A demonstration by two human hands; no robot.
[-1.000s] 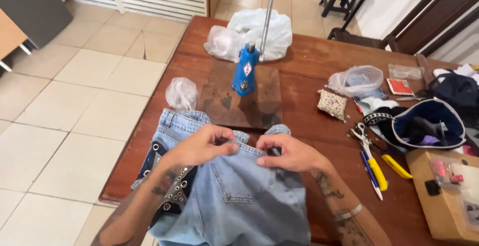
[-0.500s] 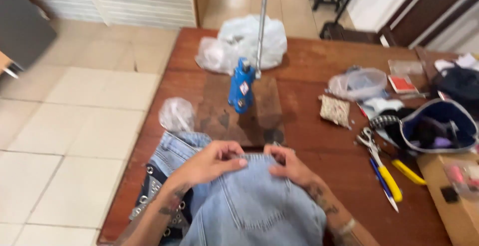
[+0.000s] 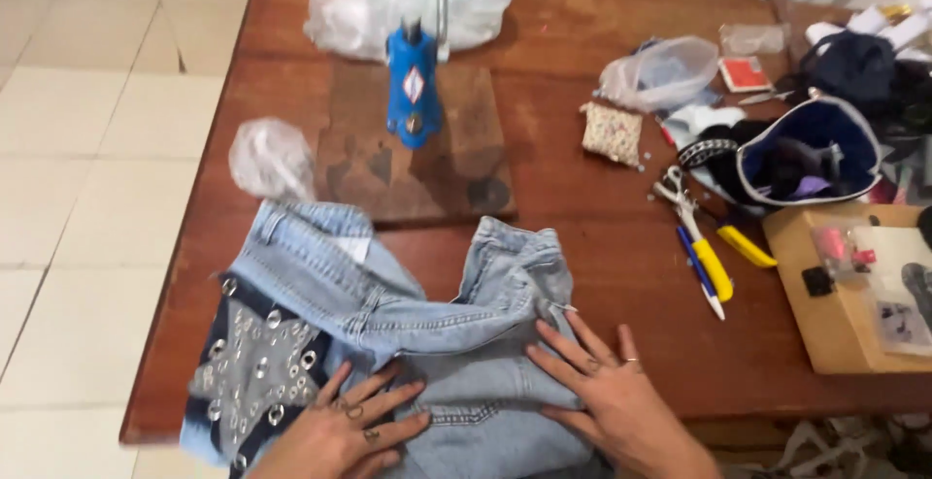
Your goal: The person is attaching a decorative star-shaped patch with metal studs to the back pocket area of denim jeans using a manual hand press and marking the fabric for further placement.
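A light blue denim garment lies crumpled on the near edge of the brown wooden table. A dark panel with metal eyelets shows at its left. My left hand lies flat on the denim, fingers spread, beside the eyelet panel. My right hand presses flat on the denim's right part, fingers apart. Neither hand grips anything. Beyond the garment a blue hand press stands on a wooden board.
White plastic bags sit at the far end, a small clear bag at the left edge. To the right lie scissors, a yellow cutter, a pincushion, an open blue pouch and a cardboard box. Tiled floor lies left.
Both hands have let go of the bunched denim and now lie flat on it, nearer to me. The garment has spread out, and the view has shifted closer to the table.
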